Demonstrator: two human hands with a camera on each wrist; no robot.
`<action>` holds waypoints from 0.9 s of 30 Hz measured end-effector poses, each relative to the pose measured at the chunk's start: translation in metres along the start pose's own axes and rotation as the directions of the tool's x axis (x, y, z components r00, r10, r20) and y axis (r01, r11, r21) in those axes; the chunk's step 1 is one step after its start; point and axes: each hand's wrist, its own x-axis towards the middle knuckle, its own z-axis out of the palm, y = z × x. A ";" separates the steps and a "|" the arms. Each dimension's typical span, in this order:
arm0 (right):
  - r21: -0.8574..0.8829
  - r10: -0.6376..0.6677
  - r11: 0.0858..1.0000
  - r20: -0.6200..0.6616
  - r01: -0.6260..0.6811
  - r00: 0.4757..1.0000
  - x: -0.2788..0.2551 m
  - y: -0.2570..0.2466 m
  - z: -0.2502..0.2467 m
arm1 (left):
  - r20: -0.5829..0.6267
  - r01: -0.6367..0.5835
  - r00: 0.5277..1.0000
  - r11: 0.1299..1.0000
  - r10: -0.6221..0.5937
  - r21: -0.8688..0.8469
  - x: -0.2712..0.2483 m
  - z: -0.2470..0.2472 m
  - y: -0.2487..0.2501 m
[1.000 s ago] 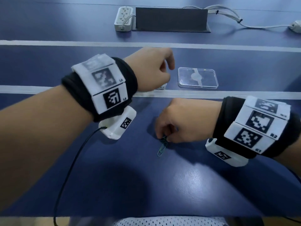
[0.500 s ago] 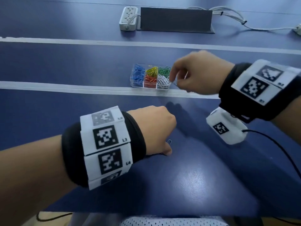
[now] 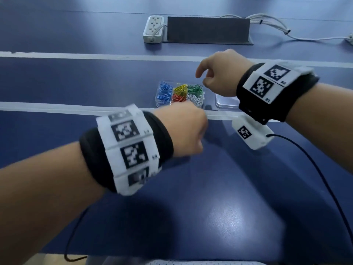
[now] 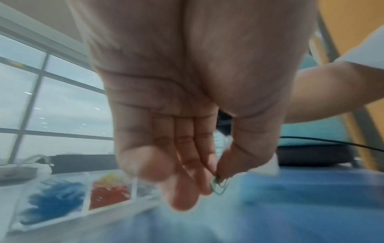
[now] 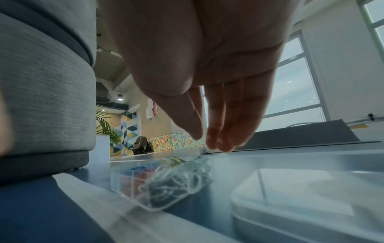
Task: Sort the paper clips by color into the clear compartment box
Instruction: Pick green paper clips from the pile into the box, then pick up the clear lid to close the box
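A: Which step is this?

B: A carry, I'd say. The left hand [image 4: 187,102] pinches a green clip [image 4: 218,186] between thumb and fingertips, above the table [image 3: 191,207] and just short of the box [image 3: 180,107].

A: And the box?

B: It sits open on the table by a white stripe, its compartments filled by color: blue [image 3: 164,92] at the left end, yellow [image 3: 181,88] and green [image 3: 195,88] on the far row, red [image 3: 178,97] and white [image 3: 195,98] on the near row. The lid [image 3: 226,103] lies just right of it.

A: What is the right hand doing?

B: The right hand [image 3: 221,73] hangs over the far right corner of the box, above the green section. Its fingers are loose and point down, and nothing shows between them.

A: So what does the next move need?

B: My reading: the left hand has to pass over the near row and let go above the far right compartment. The sections are small and packed, so a drop from too high could send the clip into the white or yellow ones. The right hand is in the way there and probably has to clear off.

A: Any loose clips left?

B: None that I can see on the table, though the arms hide part of it.
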 end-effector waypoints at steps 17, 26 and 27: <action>-0.153 0.246 0.963 0.179 -0.220 0.953 -0.035 0.071 -0.003 | -0.273 0.184 0.934 0.965 -0.231 -0.186 0.085 -0.030 -0.056; -0.205 0.222 0.964 0.277 -0.168 0.935 -0.032 0.070 -0.006 | -0.198 0.188 0.959 0.977 -0.205 -0.100 0.077 -0.025 -0.058; -0.206 0.219 0.965 0.278 -0.164 0.935 -0.032 0.069 -0.005 | -0.200 0.181 0.960 0.979 -0.197 -0.094 0.077 -0.024 -0.057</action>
